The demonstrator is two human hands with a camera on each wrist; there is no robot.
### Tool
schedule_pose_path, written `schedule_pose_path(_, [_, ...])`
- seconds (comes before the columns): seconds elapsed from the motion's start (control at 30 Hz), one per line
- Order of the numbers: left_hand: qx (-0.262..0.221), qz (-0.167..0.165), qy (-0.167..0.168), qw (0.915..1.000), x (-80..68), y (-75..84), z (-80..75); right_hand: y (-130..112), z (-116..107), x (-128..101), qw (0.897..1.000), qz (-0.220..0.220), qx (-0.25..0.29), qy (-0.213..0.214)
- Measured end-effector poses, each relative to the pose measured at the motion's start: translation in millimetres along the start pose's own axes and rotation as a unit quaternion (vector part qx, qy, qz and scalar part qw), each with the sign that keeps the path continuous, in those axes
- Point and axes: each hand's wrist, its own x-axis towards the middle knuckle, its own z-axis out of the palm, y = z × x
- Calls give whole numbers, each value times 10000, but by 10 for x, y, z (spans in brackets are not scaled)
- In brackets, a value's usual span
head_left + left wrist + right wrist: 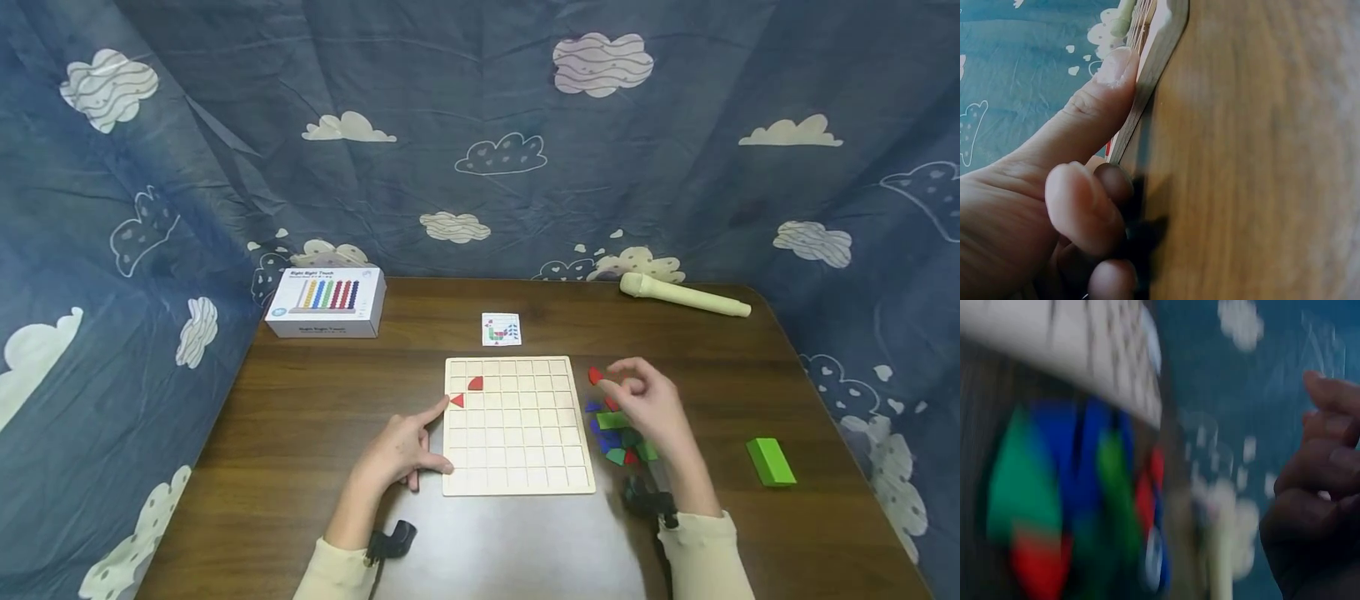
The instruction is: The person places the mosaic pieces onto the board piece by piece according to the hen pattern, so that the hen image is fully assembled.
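A pale wooden grid board [517, 433] lies on the table. On its left side are a red quarter-circle piece [476, 383] and a red triangle [457, 401]. My left hand [397, 450] rests at the board's left edge, its extended index finger and thumb touching the rim far apart. Over a pile of small coloured pieces, my right hand [651, 402] hovers with a gap between thumb and index finger. One red piece [595, 376] shows just beside those fingertips; no grip on it is visible. The right wrist view is blurred, with a green piece [1019, 481] in the pile.
A small pattern card [501, 329] lies behind the board. A white box [326, 302] stands at the back left. At the back right lies a cream stick-shaped object [686, 295], and a green block [771, 462] sits farther right. Patterned cloth hangs behind.
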Motion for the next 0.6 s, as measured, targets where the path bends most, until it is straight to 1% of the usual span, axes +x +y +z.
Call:
schedule_pose_path(0.07, [31, -31, -7, 10000, -1, -7, -2, 204, -156, -31, 9991, 315, -178, 242])
schedule_pose_path(0.13, [62, -28, 2, 10000, 1, -11, -3, 379, -256, -58, 9971, 575, -325, 370])
schedule_pose_path(0.27, [113, -11, 33, 9999, 15, -7, -1, 617, -326, -86, 9930, 981, -555, 343])
schedule_pose_path(0.33, [121, 0, 42, 9999, 16, -6, 1, 673, -311, -86, 9903, 1151, -727, 286])
schedule_pose_path(0.4, [112, -16, 38, 9999, 12, -10, 6, 696, -278, -84, 9879, 1222, -930, 235])
schedule_pose_path(0.6, [69, -79, 43, 9999, 2, -13, 0, 683, -204, -52, 9821, 1156, -1457, 290])
